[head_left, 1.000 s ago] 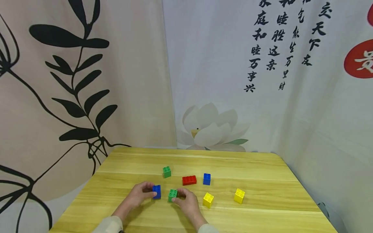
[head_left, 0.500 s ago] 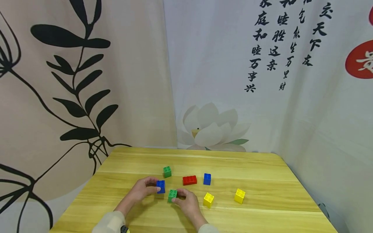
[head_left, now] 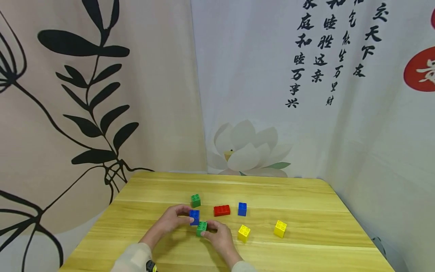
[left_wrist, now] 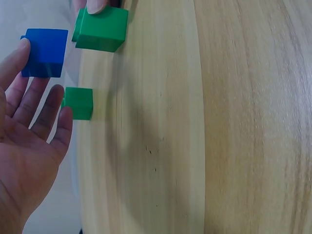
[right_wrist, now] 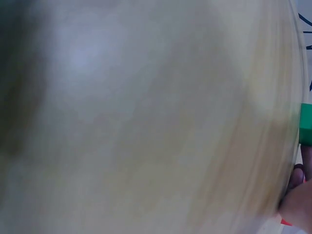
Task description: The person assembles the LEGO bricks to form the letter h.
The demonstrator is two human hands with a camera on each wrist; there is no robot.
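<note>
The left hand (head_left: 172,219) pinches the blue block (head_left: 195,216); just beside it — toward the right edge of the tabletop (head_left: 326,215) — the right hand (head_left: 220,237) pinches the green block (head_left: 201,227).

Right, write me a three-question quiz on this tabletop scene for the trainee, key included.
1. Open question: what is the left hand holding?
2. True or false: the right hand is holding the long red plastic brick.
3. Multiple choice: in the head view, what colour is the brick lying farthest to the right on the wood-grain table?
A) red
B) blue
C) yellow

Key
1. A squarish blue plastic brick.
2. False; it holds a squarish green plastic brick.
3. C; it is a squarish yellow plastic brick.
</note>
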